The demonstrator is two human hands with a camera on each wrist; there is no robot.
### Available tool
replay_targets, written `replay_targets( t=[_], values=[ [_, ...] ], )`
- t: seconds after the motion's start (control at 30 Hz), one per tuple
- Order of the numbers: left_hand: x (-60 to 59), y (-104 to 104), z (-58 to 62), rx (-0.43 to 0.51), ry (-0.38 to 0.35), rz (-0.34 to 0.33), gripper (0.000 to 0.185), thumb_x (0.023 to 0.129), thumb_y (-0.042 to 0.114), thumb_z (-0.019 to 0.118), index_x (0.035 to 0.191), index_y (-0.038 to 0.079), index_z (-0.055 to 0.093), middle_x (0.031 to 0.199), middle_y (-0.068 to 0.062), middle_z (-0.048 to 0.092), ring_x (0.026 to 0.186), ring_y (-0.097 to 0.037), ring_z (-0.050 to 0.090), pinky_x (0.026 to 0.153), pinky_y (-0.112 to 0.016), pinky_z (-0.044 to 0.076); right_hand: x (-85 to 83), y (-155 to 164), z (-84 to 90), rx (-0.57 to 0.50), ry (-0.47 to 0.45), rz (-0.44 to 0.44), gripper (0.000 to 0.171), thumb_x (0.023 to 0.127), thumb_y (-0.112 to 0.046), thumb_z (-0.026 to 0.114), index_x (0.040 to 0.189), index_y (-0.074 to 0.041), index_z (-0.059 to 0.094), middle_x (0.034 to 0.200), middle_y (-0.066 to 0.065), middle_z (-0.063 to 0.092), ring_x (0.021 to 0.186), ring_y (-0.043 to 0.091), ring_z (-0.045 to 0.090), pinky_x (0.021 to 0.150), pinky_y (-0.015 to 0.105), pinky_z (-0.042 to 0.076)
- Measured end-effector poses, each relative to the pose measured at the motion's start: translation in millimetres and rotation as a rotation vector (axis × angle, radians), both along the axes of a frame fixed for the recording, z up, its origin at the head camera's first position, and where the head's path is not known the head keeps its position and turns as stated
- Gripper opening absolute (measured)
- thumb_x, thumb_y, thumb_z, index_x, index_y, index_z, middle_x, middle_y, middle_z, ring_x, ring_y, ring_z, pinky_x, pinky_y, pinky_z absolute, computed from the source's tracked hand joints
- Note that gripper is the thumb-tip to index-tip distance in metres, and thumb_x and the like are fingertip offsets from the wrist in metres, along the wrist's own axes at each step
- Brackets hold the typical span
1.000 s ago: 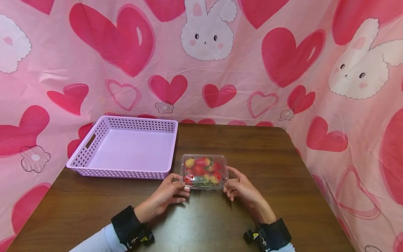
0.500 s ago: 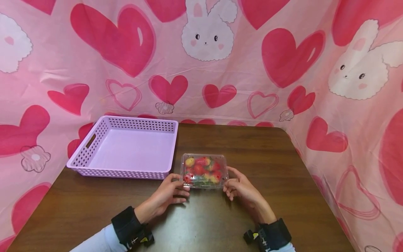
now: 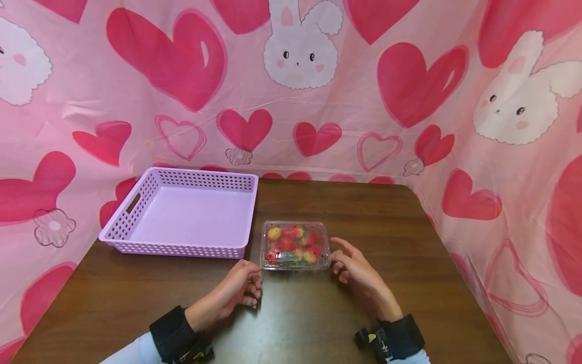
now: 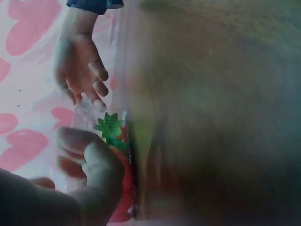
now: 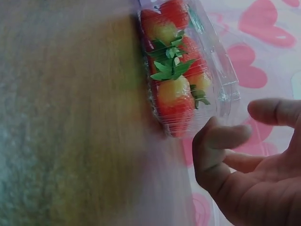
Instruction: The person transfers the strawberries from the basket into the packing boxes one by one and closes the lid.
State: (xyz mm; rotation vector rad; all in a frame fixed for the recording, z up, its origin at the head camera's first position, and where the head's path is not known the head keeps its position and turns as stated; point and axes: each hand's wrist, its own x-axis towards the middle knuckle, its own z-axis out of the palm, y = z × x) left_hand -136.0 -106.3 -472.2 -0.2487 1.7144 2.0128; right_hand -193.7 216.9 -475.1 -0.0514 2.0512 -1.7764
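Note:
A clear plastic box [image 3: 297, 266] of strawberries [image 3: 287, 244] sits shut on the table. Red and pale-yellow fruit with green leaves shows through its wall in the right wrist view. By the box's near left corner is my left hand [image 3: 231, 290], fingers loosely bent and holding nothing; its index fingertip lies very close to that corner. On the other side, my right hand [image 3: 361, 273] has its fingertips just beside the box's right edge, a small gap showing in the right wrist view [image 5: 256, 165]. In the left wrist view the left hand hides part of the box.
A lilac perforated basket [image 3: 177, 250] with nothing in it stands behind and left of the strawberry box. The brown wooden table [image 3: 354, 207] reaches back to a pink cloth [image 3: 354, 86] printed with hearts and rabbits, which also hangs along both sides.
Both hands have let go of the strawberry box. The left has drawn back to the left and down, the right slightly to the right. In the head view the box looks almost unmoved.

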Motion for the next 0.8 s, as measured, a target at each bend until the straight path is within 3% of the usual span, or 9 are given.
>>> replay_targets(
  t=[0.17, 0.53, 0.7, 0.8],
  values=[
    [3.7, -4.0, 0.6, 0.015, -0.001, -0.045, 0.029, 0.104, 0.024, 0.052, 0.117, 0.003, 0.037, 0.083, -0.006, 0.057, 0.065, -0.017, 0.06, 0.057, -0.03, 0.053, -0.3, 0.0, -0.5, -0.006, 0.019, 0.016, 0.061, 0.102, -0.006, 0.054, 0.158, 0.003, 0.031, 0.094, 0.009, 0.063, 0.073, 0.016, 0.057, 0.055, 0.024, 0.051],
    [3.1, -5.5, 0.9, 0.05, -0.005, -0.052, 0.031, 0.107, 0.022, 0.052, 0.126, 0.0, 0.043, 0.087, -0.007, 0.063, 0.073, -0.019, 0.066, 0.065, -0.034, 0.057, 0.0, 0.2, -3.4, -0.037, 0.031, 0.067, 0.063, 0.1, -0.001, 0.055, 0.158, 0.004, 0.031, 0.09, 0.01, 0.062, 0.072, 0.018, 0.057, 0.06, 0.026, 0.052],
    [5.9, -5.8, 2.5, 0.045, -0.025, -0.099, 0.021, 0.105, 0.024, 0.052, 0.114, 0.005, 0.049, 0.082, -0.005, 0.061, 0.068, -0.018, 0.063, 0.06, -0.031, 0.054, 2.0, -1.9, 0.2, 0.004, 0.041, 0.01, 0.066, 0.103, -0.001, 0.053, 0.162, 0.0, 0.024, 0.1, 0.012, 0.061, 0.079, 0.021, 0.058, 0.058, 0.028, 0.051],
    [6.4, -7.7, 13.1, 0.043, 0.036, -0.175, 0.019, 0.103, 0.024, 0.051, 0.102, 0.006, 0.056, 0.08, -0.004, 0.06, 0.066, -0.017, 0.061, 0.057, -0.03, 0.051, 0.1, -4.3, 5.6, 0.083, 0.126, -0.069, 0.06, 0.106, -0.004, 0.049, 0.161, 0.001, 0.026, 0.114, 0.022, 0.061, 0.092, 0.032, 0.062, 0.065, 0.035, 0.055]
  ],
)
